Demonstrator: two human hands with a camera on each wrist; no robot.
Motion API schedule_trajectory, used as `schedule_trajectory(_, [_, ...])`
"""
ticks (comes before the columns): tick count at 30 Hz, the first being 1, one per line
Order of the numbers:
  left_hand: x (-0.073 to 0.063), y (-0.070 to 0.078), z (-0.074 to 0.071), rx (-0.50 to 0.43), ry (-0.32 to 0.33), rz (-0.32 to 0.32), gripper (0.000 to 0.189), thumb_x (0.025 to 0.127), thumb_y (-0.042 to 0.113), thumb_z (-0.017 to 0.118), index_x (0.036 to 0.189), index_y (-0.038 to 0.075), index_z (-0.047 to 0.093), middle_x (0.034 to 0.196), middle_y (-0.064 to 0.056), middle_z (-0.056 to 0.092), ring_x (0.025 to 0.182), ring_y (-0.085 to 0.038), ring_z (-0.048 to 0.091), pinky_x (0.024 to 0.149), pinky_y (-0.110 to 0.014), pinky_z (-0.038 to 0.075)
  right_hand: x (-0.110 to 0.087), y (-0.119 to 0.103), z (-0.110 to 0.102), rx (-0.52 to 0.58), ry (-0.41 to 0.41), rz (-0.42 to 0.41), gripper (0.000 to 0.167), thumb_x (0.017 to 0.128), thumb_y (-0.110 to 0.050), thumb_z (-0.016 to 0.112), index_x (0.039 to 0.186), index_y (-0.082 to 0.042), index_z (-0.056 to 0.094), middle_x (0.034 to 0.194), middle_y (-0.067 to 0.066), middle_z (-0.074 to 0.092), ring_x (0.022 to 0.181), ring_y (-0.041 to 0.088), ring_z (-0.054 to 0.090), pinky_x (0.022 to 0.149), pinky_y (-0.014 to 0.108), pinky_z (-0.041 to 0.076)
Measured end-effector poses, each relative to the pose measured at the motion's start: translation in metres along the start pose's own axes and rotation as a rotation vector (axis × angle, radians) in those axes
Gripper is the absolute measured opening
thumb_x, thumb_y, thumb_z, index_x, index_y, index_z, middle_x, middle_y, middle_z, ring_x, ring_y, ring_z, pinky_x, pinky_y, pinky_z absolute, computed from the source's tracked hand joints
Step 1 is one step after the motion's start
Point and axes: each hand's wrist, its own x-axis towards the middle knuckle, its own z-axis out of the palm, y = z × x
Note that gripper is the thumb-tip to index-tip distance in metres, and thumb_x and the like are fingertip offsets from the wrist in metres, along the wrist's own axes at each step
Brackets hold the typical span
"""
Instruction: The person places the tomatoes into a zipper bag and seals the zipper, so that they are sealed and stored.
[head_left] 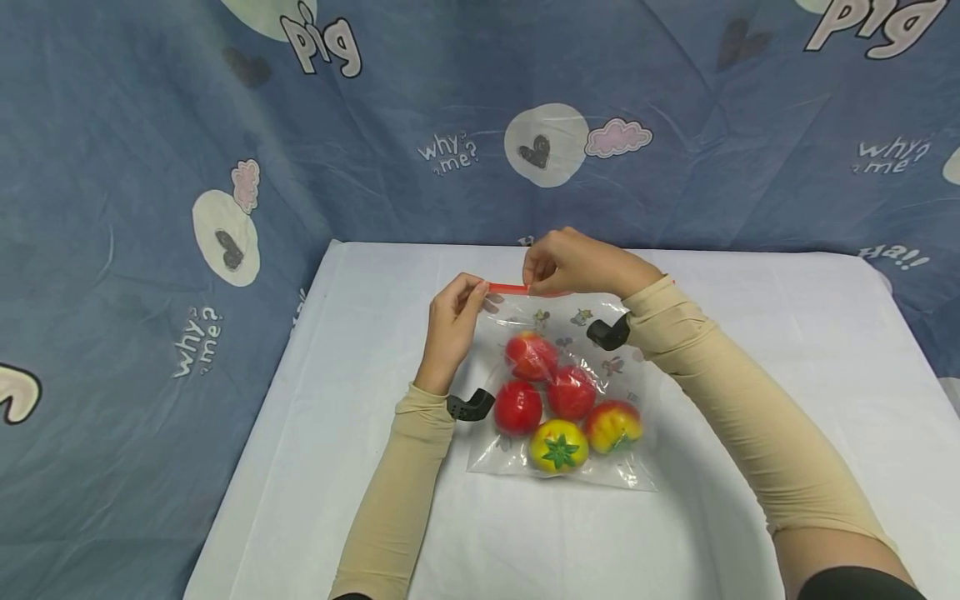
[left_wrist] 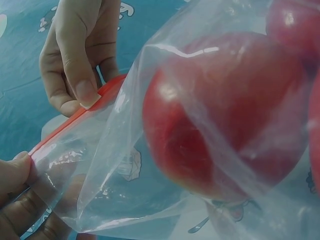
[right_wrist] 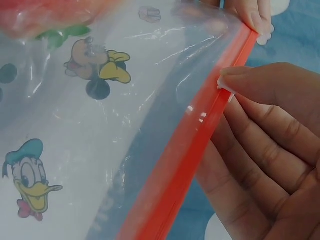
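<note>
A clear zip bag (head_left: 487,454) printed with cartoon figures lies on the white table, its red zip strip (right_wrist: 192,150) along the top. Inside are several toy fruits: red ones (head_left: 518,407), a yellow one with a green star-shaped top (head_left: 558,447), and a red-yellow one (head_left: 613,426). My left hand (head_left: 453,325) pinches the bag's top left corner at the end of the strip. With thumb and forefinger, my right hand (head_left: 581,262) pinches the small white slider (right_wrist: 226,86) on the strip, a short way right of the left hand.
The white-covered table (head_left: 360,350) spreads out on both sides of the bag. Blue printed cloth (head_left: 420,100) hangs behind it and along the left. Black wrist mounts (head_left: 471,406) stick out from both sleeves over the bag.
</note>
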Motion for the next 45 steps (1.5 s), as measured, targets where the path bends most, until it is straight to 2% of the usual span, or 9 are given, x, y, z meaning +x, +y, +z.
schedule_trajectory(4, [0.0001, -0.0004, -0.0001, -0.010, 0.001, -0.004, 0.026, 0.106, 0.023, 0.059, 0.098, 0.000, 0.068, 0.093, -0.019, 0.078, 0.080, -0.026, 0.073, 0.081, -0.023, 0.051, -0.0002, 0.0015, 0.0003, -0.001, 0.005, -0.007, 0.003, 0.086, -0.008, 0.078, 0.087, -0.007, 0.075, 0.085, 0.005, 0.077, 0.080, 0.017, 0.072, 0.076, 0.035, 0.060])
schedule_trajectory(11, [0.0005, -0.0009, 0.0001, -0.010, 0.004, -0.004, 0.023, 0.106, 0.019, 0.058, 0.097, -0.001, 0.067, 0.092, -0.019, 0.077, 0.077, -0.015, 0.072, 0.080, -0.022, 0.054, -0.0020, 0.0033, -0.0007, -0.004, 0.001, -0.011, 0.003, 0.086, -0.006, 0.077, 0.088, -0.007, 0.075, 0.085, 0.005, 0.077, 0.081, 0.017, 0.072, 0.078, 0.036, 0.061])
schedule_trajectory(23, [0.0000, -0.0021, -0.0001, -0.005, 0.021, 0.002, 0.022, 0.107, 0.018, 0.057, 0.098, 0.000, 0.066, 0.091, -0.018, 0.078, 0.075, -0.017, 0.072, 0.079, -0.024, 0.054, 0.0005, 0.0029, 0.0044, 0.003, 0.011, 0.004, 0.005, 0.088, -0.007, 0.077, 0.085, -0.010, 0.074, 0.084, 0.004, 0.076, 0.079, 0.016, 0.071, 0.075, 0.033, 0.060])
schedule_trajectory(30, [0.0000, -0.0020, -0.0006, -0.022, 0.006, -0.015, 0.026, 0.107, 0.022, 0.057, 0.100, -0.001, 0.066, 0.093, -0.021, 0.077, 0.079, -0.026, 0.072, 0.081, -0.025, 0.054, 0.0003, 0.0043, 0.0053, -0.022, 0.029, -0.024, 0.007, 0.089, -0.010, 0.077, 0.082, -0.011, 0.075, 0.082, 0.003, 0.076, 0.076, 0.014, 0.070, 0.072, 0.031, 0.057])
schedule_trajectory(38, [0.0006, -0.0019, -0.0017, -0.017, 0.005, -0.004, 0.024, 0.107, 0.022, 0.057, 0.099, 0.000, 0.067, 0.093, -0.018, 0.078, 0.076, -0.013, 0.070, 0.080, -0.023, 0.053, -0.0007, 0.0034, 0.0028, -0.032, 0.020, -0.021, 0.006, 0.089, -0.010, 0.078, 0.083, -0.011, 0.075, 0.082, 0.003, 0.076, 0.077, 0.015, 0.070, 0.074, 0.031, 0.057])
schedule_trajectory(41, [0.0010, -0.0023, -0.0016, -0.023, 0.007, -0.002, 0.025, 0.106, 0.021, 0.058, 0.099, -0.001, 0.067, 0.093, -0.019, 0.078, 0.076, -0.016, 0.071, 0.080, -0.023, 0.052, -0.0013, 0.0037, 0.0025, -0.034, 0.022, -0.022, 0.006, 0.088, -0.010, 0.078, 0.083, -0.011, 0.075, 0.082, 0.003, 0.076, 0.076, 0.015, 0.069, 0.073, 0.032, 0.057])
schedule_trajectory(45, [0.0014, -0.0018, -0.0012, -0.032, 0.008, -0.007, 0.025, 0.106, 0.020, 0.058, 0.098, -0.002, 0.068, 0.093, -0.021, 0.077, 0.078, -0.028, 0.073, 0.079, -0.021, 0.052, -0.0020, 0.0055, 0.0025, -0.035, 0.022, -0.022, 0.006, 0.088, -0.010, 0.078, 0.083, -0.011, 0.075, 0.082, 0.003, 0.076, 0.076, 0.015, 0.069, 0.073, 0.031, 0.057])
